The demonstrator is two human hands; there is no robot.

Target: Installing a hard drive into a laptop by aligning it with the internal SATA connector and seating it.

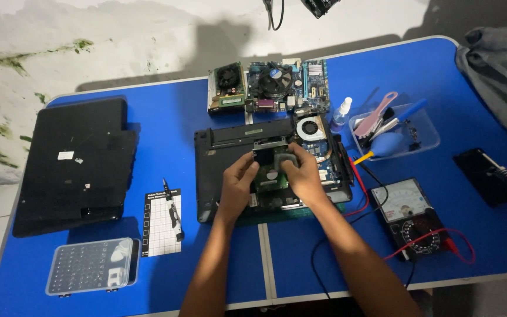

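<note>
Both hands over opened laptop at table centre. Left hand and right hand pinching small hard drive from either side, fingers narrow, closed on its edges. Drive above laptop's near middle bay. Multimeter near right; screwdriver on grid card, left.

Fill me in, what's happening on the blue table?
A person has both hands on an opened black laptop base lying on the blue folding table. The left hand and right hand grip a small green circuit board part over its middle. A black removed cover panel lies to the left, an analogue multimeter with red and black leads to the right.
</note>
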